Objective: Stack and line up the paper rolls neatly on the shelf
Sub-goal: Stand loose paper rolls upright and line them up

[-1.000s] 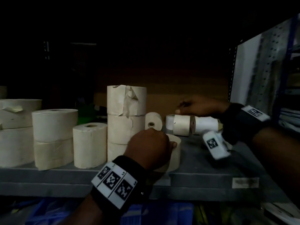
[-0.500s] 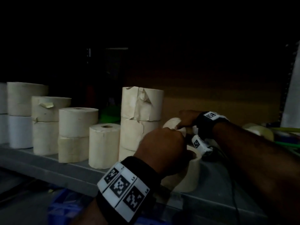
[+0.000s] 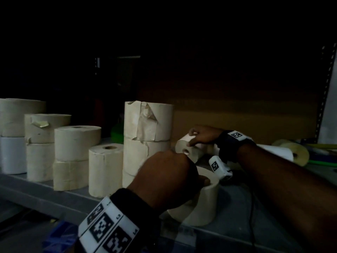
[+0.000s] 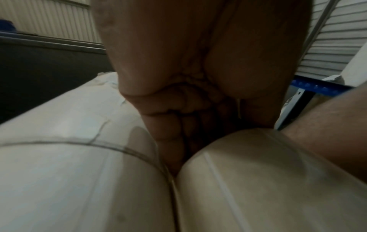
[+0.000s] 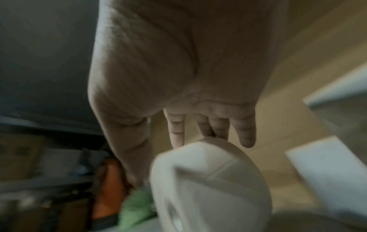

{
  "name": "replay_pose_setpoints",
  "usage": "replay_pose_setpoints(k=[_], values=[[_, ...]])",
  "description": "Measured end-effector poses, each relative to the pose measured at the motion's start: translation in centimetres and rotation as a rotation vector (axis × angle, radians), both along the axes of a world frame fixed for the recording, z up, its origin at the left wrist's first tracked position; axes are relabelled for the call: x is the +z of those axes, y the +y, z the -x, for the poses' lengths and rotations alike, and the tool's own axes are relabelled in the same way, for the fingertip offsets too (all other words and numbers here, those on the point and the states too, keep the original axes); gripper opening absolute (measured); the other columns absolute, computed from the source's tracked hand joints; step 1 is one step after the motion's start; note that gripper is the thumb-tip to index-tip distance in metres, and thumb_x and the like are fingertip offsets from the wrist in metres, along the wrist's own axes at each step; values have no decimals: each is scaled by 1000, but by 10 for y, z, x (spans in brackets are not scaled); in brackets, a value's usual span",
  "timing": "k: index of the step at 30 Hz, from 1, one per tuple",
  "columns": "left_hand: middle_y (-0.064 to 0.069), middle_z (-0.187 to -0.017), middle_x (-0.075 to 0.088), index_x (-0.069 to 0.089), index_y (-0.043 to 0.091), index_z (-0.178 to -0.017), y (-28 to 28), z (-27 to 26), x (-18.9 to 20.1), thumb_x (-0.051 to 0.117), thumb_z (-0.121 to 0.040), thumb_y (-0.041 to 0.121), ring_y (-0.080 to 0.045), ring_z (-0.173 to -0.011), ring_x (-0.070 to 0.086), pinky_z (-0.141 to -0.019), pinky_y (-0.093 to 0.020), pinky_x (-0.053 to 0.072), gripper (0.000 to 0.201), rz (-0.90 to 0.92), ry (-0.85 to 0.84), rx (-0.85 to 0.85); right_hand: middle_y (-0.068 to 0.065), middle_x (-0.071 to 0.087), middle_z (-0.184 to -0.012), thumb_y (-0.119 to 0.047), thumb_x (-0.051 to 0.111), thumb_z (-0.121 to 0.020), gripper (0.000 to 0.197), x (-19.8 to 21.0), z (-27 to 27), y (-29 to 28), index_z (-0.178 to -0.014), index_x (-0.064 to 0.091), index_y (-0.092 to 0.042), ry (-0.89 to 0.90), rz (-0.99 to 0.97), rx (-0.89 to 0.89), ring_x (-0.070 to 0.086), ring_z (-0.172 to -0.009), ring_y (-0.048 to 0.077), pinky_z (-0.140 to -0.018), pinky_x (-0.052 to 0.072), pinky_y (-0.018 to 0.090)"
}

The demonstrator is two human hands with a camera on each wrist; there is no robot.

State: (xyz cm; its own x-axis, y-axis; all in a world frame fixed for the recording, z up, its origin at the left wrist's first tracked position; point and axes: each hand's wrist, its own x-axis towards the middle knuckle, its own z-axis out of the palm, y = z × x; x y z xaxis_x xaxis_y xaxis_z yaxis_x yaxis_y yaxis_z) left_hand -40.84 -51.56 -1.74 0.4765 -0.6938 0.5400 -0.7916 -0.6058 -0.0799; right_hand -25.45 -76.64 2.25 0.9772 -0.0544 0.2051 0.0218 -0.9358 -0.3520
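My left hand (image 3: 169, 176) grips a large cream paper roll (image 3: 204, 203) that stands near the front edge of the grey shelf (image 3: 54, 196), thumb on its top rim. In the left wrist view its curled fingers (image 4: 174, 125) sit in the gap between this roll (image 4: 268, 180) and the three-high stack (image 4: 69, 164). Just behind, my right hand (image 3: 200, 137) pinches a small white roll (image 3: 187, 148), tilted, with its core hole facing me, right of the tall stack (image 3: 147, 139). The right wrist view shows fingers (image 5: 176, 130) lying over the small roll (image 5: 208, 180).
Left of the tall stack stand a single roll (image 3: 105, 168) and several two-high stacks (image 3: 76, 156) in a row. A yellowish roll (image 3: 295, 152) and white paper lie at the far right. A cardboard sheet (image 3: 237, 115) backs the shelf. A green object (image 3: 116, 132) sits behind the stacks.
My right hand has moved from the small rolls lying at the back right to beside the tall stack, carrying one small roll. My left hand stays on the large roll.
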Motion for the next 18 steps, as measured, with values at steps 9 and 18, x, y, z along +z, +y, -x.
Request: replay_pose_setpoints(k=[9,18], values=[[5,-91,71,72,25,-101,2,0,0,45,-90,61,-13,-81,66,-79,-32,53,46,-39,-1,11,7,61,-132,-40,68,-92,57,-15,14,43,-138,53,-11,44,173,147,57,-117,21,-104,45,37],[8,-102,72,68,32,-112,11,-2,-10,36,-94,61,-7,-86,66,-79,-31,53,47,-39,38,-60,-7,41,-152,-73,66,-76,88,-28,10,30,-148,42,-28,204,-113,103,42,-137,18,-114,37,41]])
